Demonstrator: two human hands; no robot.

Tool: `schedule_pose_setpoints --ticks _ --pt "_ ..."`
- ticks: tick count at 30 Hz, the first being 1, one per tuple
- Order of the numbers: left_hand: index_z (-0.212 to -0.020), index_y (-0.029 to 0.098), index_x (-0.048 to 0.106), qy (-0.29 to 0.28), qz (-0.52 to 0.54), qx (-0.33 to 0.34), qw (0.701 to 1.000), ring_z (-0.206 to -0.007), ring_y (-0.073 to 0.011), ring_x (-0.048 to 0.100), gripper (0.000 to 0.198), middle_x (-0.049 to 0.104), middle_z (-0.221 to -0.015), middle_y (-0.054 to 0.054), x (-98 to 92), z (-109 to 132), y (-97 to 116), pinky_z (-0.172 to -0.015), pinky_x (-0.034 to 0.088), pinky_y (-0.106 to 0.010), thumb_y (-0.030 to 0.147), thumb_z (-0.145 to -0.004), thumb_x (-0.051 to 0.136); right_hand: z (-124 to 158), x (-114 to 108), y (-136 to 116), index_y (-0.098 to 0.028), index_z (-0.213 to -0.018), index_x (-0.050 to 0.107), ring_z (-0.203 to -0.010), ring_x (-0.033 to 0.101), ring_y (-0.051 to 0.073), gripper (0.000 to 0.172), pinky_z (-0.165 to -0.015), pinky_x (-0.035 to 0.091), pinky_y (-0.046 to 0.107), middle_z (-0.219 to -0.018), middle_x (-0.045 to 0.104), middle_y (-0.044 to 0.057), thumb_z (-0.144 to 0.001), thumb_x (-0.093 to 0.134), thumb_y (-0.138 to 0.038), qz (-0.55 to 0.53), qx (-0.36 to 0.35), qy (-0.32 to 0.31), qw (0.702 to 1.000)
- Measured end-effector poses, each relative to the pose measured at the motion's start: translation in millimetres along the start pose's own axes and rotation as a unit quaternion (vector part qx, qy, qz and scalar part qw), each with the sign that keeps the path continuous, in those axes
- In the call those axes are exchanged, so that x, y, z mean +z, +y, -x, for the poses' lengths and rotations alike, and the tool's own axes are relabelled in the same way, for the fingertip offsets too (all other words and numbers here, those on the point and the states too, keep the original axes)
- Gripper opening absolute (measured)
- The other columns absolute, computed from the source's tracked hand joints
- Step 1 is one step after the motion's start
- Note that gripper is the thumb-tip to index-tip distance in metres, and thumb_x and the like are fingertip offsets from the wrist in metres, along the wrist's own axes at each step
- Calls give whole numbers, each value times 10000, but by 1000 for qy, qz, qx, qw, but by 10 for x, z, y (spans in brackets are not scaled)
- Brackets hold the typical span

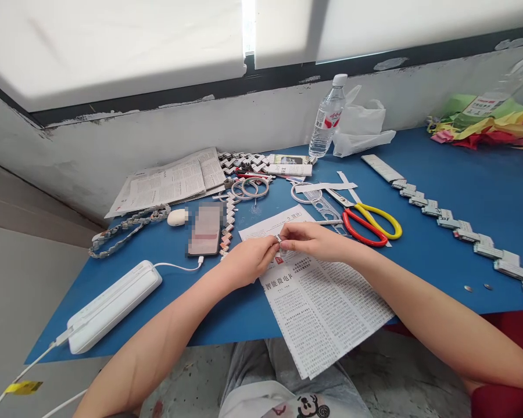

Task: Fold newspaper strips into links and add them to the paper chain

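A sheet of newspaper (326, 307) lies under both hands and hangs over the table's front edge. My left hand (255, 258) and my right hand (307, 239) meet above its upper part, fingertips nearly touching. Both are closed in a pinch; whatever is between the fingertips is too small to make out. Just right of my right hand lie scissors (372, 223) with one red and one yellow handle, their blades partly open. Paper strips (326, 187) and a clear ruler (325, 209) lie beside the blades.
A phone (206, 229), white power strip (113, 305) and earbud case (176, 217) are at the left. Folded newspapers (169, 180), rings (255, 187) and a water bottle (329, 119) stand or lie behind. A folded-paper chain (448, 219) crosses the right side.
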State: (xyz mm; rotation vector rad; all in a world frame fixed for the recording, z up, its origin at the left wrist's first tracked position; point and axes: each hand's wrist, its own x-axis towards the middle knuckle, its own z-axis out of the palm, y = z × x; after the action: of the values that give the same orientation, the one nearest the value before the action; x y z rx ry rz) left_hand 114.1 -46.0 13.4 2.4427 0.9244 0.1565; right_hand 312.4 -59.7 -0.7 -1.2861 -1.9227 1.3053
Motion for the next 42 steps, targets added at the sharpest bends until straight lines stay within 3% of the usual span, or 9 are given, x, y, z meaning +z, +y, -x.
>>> schedule_pose_setpoints --ticks 6,12,19,23,29,35,42 --pt "-823 188 526 -6 12 37 999 -640 -148 513 286 584 -725 -8 -22 12 0 -585 364 -265 295 -977 310 -7 -33 24 -195 -765 497 -660 379 130 198 -603 291 274 -725 448 -28 -852 543 -366 -97 19 -64 993" --pt "-806 189 504 -13 19 46 999 -639 -142 498 256 559 -713 1 -30 0 -21 -586 345 -260 275 -974 331 -21 -40 53 -196 -750 481 -628 340 128 204 -594 273 279 -684 393 -39 -855 532 -364 -121 35 -88 988" --pt "-766 195 488 -14 41 57 997 -606 -133 466 269 528 -674 15 -62 -13 -46 -578 326 -258 273 -971 332 -43 14 115 -197 -802 518 -680 425 140 141 -645 350 296 -746 483 -15 -865 526 -322 -119 -3 -45 992" --pt "-804 192 520 16 50 50 997 -622 -133 475 262 543 -687 14 -46 -12 -29 -589 338 -257 283 -969 337 -46 12 95 -190 -802 533 -658 444 138 157 -639 378 303 -723 503 -9 -857 535 -338 -125 -15 -11 992" --pt "-718 186 504 75 61 12 995 -588 -127 449 313 516 -635 18 5 -22 -2 -563 330 -251 294 -960 337 -50 19 82 -193 -805 512 -675 507 157 176 -669 415 326 -724 546 11 -873 490 -354 -80 -30 50 995" --pt "-722 192 488 29 43 31 998 -577 -132 425 286 501 -629 17 -22 -25 -29 -565 316 -261 290 -943 335 -43 80 44 -207 -768 462 -704 490 176 112 -661 394 327 -757 554 31 -862 462 -267 83 -93 93 988" --pt "-698 196 450 -8 41 36 999 -568 -128 407 281 484 -626 20 -38 -21 -18 -554 312 -258 260 -939 320 -30 64 -7 -222 -768 430 -596 470 151 115 -602 370 293 -625 513 -15 -880 438 -247 95 -75 109 987"
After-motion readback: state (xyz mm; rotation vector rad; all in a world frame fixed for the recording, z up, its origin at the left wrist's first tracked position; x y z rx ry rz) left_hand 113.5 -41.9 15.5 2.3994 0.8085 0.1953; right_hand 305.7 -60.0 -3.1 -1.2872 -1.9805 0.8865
